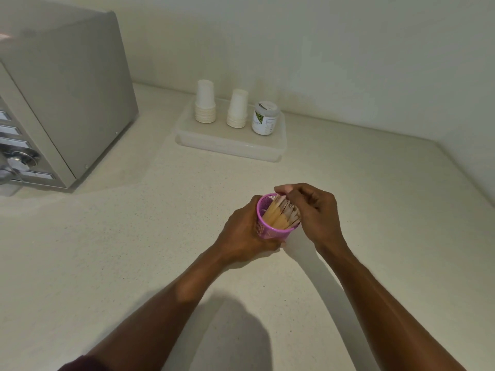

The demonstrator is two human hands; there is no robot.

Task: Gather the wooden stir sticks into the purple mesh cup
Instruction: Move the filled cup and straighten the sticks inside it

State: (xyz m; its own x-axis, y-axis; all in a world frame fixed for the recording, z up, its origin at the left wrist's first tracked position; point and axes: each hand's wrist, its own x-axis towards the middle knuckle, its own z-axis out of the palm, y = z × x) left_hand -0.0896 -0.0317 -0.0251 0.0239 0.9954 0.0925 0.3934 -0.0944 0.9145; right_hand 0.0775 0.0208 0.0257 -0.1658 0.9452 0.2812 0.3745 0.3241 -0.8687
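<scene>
Purple mesh, tilted toward me: the purple mesh cup [263, 228] sits on the pale countertop [134, 250] with its mouth tipped my way, and my left hand [242, 234] wraps its left wall, fingers curled around the underside. I hold it this way, I think, so it cannot skate or tip while the other hand works.

The wooden stir sticks [278, 214] stand inside the cup as a loose fan, their tops leaning toward its right rim. I see none lying on the counter around the cup, so the gathering looks nearly finished.

My right hand [313, 210] comes in from the cup's right side, wrist raised and knuckles up. Its fingers are curled down over the upper ends of the sticks and the thumb reaches to the cup's far rim, closing on the bundle. That grip seems meant to press the sticks together and settle them deeper.

Well beyond the cup, a white tray [230, 147] carries two stacks of paper cups [205, 103] and a labelled jar [265, 119]. Far to the cup's left stands a grey metal appliance [67, 89].
</scene>
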